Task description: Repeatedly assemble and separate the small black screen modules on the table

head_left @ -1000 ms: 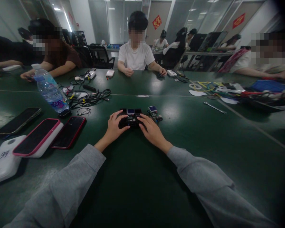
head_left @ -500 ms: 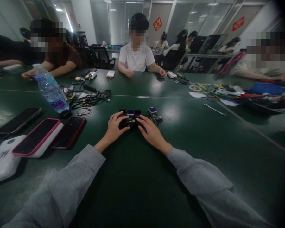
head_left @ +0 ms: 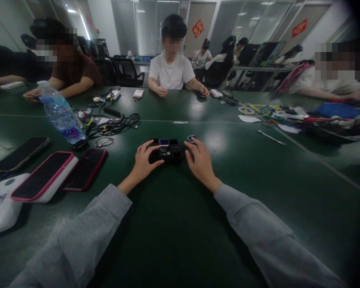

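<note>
A black tray-like holder (head_left: 175, 150) lies on the green table (head_left: 174, 224), with a small screen (head_left: 164, 142) and circuit parts set in its middle. My left hand (head_left: 144, 160) grips the holder's left end, thumb at the near edge and fingers over the far side. To the right of the holder, apart from it, my right hand (head_left: 201, 162) is open with thumb and fingers spread. Its fingers reach over a small circuit board with a screen (head_left: 192, 138); most of that board is hidden behind them, and I cannot tell whether they touch it.
At left lie several phones, one a red-edged phone (head_left: 85, 169), white power banks (head_left: 3, 206) and a water bottle (head_left: 63, 116). Black cables (head_left: 117, 125) sit beyond. A wrench (head_left: 271, 137) and a heap of wires (head_left: 288, 114) are on the right. Other people sit around the table.
My right hand has let go of the holder's right end and moved right, over the small circuit board. My left hand has stayed on the holder.
</note>
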Tool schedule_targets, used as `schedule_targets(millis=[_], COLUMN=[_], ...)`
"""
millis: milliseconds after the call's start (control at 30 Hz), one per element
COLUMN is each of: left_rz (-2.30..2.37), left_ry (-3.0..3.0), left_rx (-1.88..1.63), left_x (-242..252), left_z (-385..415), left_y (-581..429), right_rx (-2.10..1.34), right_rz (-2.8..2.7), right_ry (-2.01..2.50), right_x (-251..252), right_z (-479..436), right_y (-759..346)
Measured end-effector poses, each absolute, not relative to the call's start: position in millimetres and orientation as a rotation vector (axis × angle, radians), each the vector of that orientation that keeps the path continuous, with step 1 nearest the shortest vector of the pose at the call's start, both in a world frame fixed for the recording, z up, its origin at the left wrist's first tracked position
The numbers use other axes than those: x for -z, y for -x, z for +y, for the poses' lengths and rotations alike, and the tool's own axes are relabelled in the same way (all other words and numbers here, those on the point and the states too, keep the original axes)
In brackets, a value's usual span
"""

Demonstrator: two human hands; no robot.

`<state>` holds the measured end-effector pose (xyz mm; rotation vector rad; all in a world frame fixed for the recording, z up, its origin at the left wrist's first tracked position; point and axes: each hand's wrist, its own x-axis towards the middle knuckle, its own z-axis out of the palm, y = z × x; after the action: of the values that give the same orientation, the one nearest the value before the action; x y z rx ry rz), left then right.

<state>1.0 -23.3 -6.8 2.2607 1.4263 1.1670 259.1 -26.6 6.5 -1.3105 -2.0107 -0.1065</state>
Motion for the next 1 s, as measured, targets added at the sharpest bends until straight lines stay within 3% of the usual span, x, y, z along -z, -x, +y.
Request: schedule_targets(millis=[400,1000], left_rz=[1.407,1.378], left_ry=[-2.259,-2.266], left_rx=[-1.161,-1.128], left_x=[9.5,6.9], left_z=[-22.0,-22.5], left_y=[0.3,-0.9], right_rx=[-0.085,-0.261], right_rz=[-1.89,-1.981], right_ry=[1.508,1.353], right_x=[15.3,6.1], right_z=[-3.7,-15.6], right_y=[-283.3,-273.1])
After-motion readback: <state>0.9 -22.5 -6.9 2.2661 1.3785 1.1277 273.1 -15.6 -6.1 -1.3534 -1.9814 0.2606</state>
